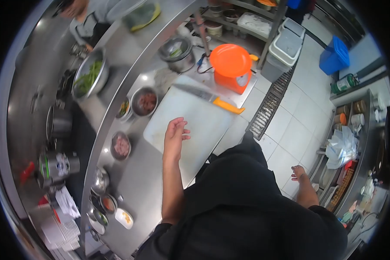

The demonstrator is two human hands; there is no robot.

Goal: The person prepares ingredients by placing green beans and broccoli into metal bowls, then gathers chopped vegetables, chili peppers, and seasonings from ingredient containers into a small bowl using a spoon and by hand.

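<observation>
My left hand [176, 133] hovers over the white cutting board [190, 125], its fingers loosely bent and apart, with nothing in it. Across the far end of the board lies a knife [210, 98], its yellow handle over the board's right edge. Off to the right, above the floor, my right hand [297, 173] hangs with loosely curled fingers apart and no object visible in it. Left of the board stand a metal bowl of reddish meat pieces [144, 102] and a smaller bowl of pale pink meat [121, 145].
An orange scale [231, 65] and a metal pot [176, 53] stand beyond the board. Green vegetables fill a large bowl [90, 73] near another person [89, 27]. A floor drain grate [273, 102] runs along the tiles. Shelving [355, 147] lines the right side.
</observation>
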